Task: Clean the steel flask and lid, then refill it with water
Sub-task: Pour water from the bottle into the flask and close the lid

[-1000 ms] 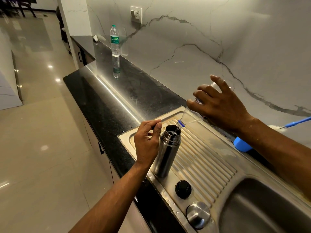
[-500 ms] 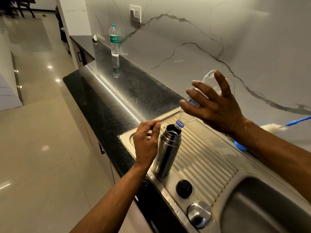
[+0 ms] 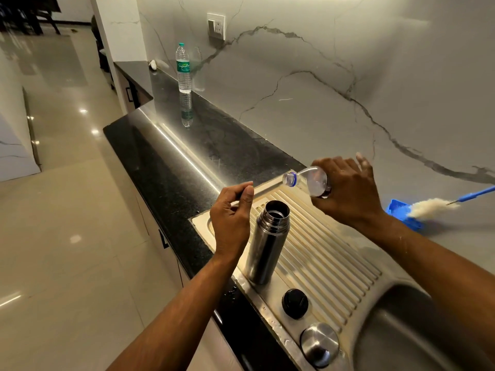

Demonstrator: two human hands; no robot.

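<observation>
Flask (image 3: 263, 243) stands uncapped on the drainboard (image 3: 329, 253); my right hand (image 3: 348, 194) grips an emptied bottle (image 3: 308, 180), left hand (image 3: 233, 212) loosely curled, holding nothing. Wet steel's probably slick and heavy now, so I'd grab mid-body.

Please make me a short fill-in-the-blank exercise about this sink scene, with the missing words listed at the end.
1. The flask stands upright on the ribbed ____ with its mouth open.
2. The right hand grips a clear ____.
3. The black stopper lies between the flask and the steel ____.
4. The left hand is beside the flask and holds ____.

Missing words: drainboard; bottle; cap; nothing
</observation>
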